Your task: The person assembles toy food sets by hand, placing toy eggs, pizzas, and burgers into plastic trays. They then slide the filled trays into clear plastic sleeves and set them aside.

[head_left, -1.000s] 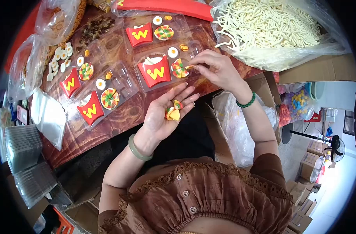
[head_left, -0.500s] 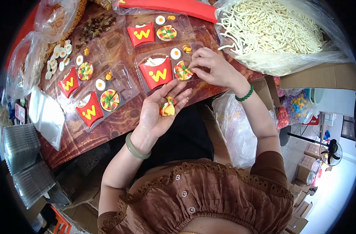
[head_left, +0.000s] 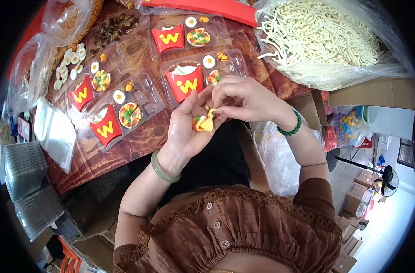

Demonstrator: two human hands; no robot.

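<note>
Since the last frame the right hand (head_left: 249,98) has left the pizza in the centre tray and come down-left to the left hand (head_left: 184,130), centre of frame.

Left hand: palm up, fingers half curled, cradling the slices (head_left: 205,124). Right hand: thumb and fingertips pinching the edge of one slice there. Slices overlap and fingers cover part; count not obtainable.

Desk (head_left: 141,142): four clear trays (head_left: 220,30) laid out, two at left of frame, one top centre, one centre. Contents: four red boxes (head_left: 169,39), four eggs (head_left: 119,96), four pizzas (head_left: 130,115), one each. Centre pizza mostly hidden behind the right hand; only its upper-left part shows. Orange bits (head_left: 130,86) in every tray, too small to count reliably.

Upper left: loose eggs (head_left: 74,58), overlapping, roughly a dozen; beside them a dark heap (head_left: 114,31), blurred, contents unidentified. Upper right: pale strips (head_left: 321,42), uncountable, their bag (head_left: 310,78) cut off by the dark frame edge.
</note>
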